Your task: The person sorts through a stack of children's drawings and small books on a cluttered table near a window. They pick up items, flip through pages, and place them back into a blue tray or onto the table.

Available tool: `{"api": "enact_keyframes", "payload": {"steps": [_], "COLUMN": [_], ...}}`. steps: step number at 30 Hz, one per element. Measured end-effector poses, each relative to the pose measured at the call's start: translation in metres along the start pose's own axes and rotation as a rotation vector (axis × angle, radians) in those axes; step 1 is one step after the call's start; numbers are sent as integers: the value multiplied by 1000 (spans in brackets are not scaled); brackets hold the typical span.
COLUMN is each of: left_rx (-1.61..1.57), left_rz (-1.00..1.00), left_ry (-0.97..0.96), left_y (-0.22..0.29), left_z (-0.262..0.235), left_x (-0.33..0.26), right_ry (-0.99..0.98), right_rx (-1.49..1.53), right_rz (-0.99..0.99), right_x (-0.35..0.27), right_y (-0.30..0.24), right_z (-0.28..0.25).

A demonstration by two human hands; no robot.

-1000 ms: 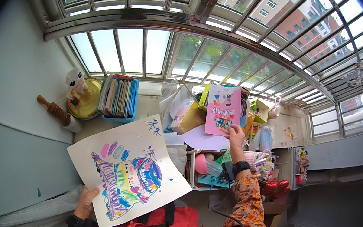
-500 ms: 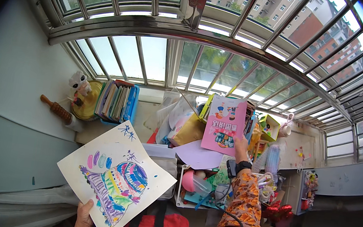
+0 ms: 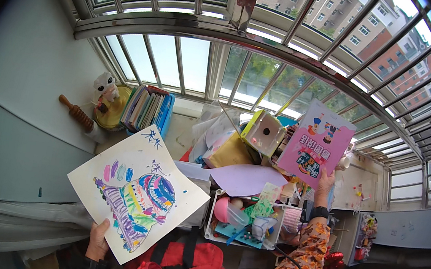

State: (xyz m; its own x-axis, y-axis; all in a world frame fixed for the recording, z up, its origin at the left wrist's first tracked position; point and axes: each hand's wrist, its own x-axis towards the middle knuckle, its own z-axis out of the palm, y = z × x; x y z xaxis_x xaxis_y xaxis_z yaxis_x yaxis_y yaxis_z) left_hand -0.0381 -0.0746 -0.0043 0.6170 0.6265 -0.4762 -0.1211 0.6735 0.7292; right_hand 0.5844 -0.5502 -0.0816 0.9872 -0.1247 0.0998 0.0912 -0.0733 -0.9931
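Note:
My left hand (image 3: 98,238) grips the lower edge of a square white sheet with a child's drawing (image 3: 135,195) in purple, blue and green, its thumb on the front. The sheet is tilted, one corner up. At the right, my right hand (image 3: 324,185) is closed on the lower right corner of a pink booklet (image 3: 317,141), whose cover print is upside down to me. The booklet hangs above the sill, hiding things behind it. A yellow-green box (image 3: 263,132) and a lilac sheet (image 3: 248,179) lie to its left.
A blue bin of books (image 3: 164,113) stands on the sill beside a wooden roller (image 3: 75,112) and a white figurine (image 3: 104,86). A white basket of toys and craft bits (image 3: 235,241) is in front of me. Metal window bars (image 3: 241,38) run along the back.
My right hand has carried the pink booklet to the right and tilted it, uncovering more of the yellow-green box. My left hand still holds the drawing in nearly the same place.

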Motion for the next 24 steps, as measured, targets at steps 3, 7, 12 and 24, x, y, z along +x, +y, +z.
{"api": "enact_keyframes", "payload": {"steps": [3,7,12,24], "left_rx": [3,-34,-42,-69], "left_rz": [-1,16,68,257], "left_ry": [-2,27,70,233], "left_y": [0,-3,-3,-1], "left_z": [0,-2,-5,-57], "left_x": [-3,-9,-18,-45], "right_ry": [-83,-173,-195,-78], "right_rx": [159,70,-222,-998], "right_rz": [-41,-23,-130,69], "right_x": [8,7,-28,-37], "right_y": [-5,3,28,38], "right_z": [-3,25,88,121]}}
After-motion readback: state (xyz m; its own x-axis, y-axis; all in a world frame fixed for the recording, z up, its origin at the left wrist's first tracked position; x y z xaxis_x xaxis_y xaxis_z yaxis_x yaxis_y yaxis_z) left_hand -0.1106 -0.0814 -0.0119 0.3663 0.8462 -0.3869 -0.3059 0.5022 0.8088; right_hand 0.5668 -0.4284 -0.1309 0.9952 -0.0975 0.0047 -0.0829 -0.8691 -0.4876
